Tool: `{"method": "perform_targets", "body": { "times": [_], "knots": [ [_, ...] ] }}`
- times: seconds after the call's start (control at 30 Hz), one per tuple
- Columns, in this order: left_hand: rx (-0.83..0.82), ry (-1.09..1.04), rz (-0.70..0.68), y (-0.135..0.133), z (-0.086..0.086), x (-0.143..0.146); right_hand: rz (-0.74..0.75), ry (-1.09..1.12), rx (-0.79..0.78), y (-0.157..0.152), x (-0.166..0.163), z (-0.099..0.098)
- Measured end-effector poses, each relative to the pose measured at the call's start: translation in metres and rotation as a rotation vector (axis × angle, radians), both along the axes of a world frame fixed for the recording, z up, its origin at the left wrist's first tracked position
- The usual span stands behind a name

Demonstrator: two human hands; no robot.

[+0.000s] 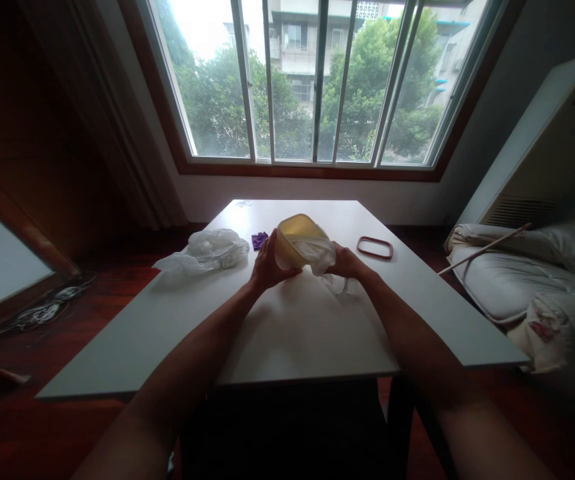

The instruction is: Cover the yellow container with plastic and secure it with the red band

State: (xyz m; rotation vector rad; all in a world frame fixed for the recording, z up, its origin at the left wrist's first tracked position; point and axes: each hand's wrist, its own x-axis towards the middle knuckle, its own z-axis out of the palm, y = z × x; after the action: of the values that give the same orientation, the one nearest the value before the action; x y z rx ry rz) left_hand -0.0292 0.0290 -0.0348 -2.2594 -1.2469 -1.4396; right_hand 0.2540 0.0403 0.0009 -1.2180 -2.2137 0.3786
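daylight floods in through the window ahead of you, blowing out the sky to plain white and leaving the room around it dim. the table catches a pale sheen near the glass, then greys toward you. your forearms sit backlit and dark, and the wood-panelled wall and floor at left sink into deep shadow. the wide lens bends the window frame and the walls outward at the edges. corners look soft and murky.

Both bare forearms are stretched toward twelve o'clock and angled inward. The left hand is raised, palm turned to three o'clock, fingers spread. The right hand is curled closed, knuckles up.
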Motion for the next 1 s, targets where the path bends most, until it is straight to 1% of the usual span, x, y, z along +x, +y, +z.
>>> {"method": "perform_targets", "body": {
  "times": [0.17, 0.27, 0.33, 0.43, 0.5, 0.57, 0.63, 0.7, 0.77, 0.83, 0.9, 1.0],
  "knots": [
    [-0.011, 0.023, -0.005, 0.000, 0.001, 0.000, -0.058, -0.129, 0.095, 0.004, -0.003, -0.001],
    [-0.023, 0.015, -0.014, -0.002, 0.002, 0.000, -0.118, -0.104, 0.081, 0.004, 0.003, 0.001],
    [-0.042, -0.010, -0.004, -0.003, 0.002, 0.000, -0.089, 0.000, -0.001, 0.006, 0.014, 0.003],
    [-0.080, -0.061, 0.048, -0.003, 0.001, 0.002, 0.072, 0.258, -0.132, 0.008, 0.037, 0.009],
    [-0.099, -0.083, 0.090, -0.003, 0.002, 0.004, 0.145, 0.421, -0.117, 0.006, 0.048, 0.016],
    [-0.099, -0.081, 0.121, -0.005, 0.003, 0.007, 0.164, 0.471, -0.026, 0.001, 0.047, 0.023],
    [-0.072, -0.047, 0.127, -0.007, 0.005, 0.011, 0.145, 0.397, 0.077, -0.007, 0.033, 0.025],
    [-0.031, 0.011, 0.112, -0.009, 0.007, 0.015, 0.098, 0.265, 0.147, -0.015, 0.013, 0.021],
    [0.010, 0.067, 0.093, -0.012, 0.009, 0.018, 0.037, 0.157, 0.172, -0.018, -0.007, 0.014],
    [0.041, 0.115, 0.067, -0.014, 0.010, 0.020, 0.006, 0.117, 0.191, -0.018, -0.018, 0.006],
    [0.056, 0.156, 0.036, -0.015, 0.011, 0.021, -0.004, 0.118, 0.169, -0.016, -0.019, 0.001],
    [0.072, 0.198, -0.004, -0.015, 0.012, 0.021, -0.033, 0.142, 0.037, -0.012, -0.008, 0.000]
  ]
}}
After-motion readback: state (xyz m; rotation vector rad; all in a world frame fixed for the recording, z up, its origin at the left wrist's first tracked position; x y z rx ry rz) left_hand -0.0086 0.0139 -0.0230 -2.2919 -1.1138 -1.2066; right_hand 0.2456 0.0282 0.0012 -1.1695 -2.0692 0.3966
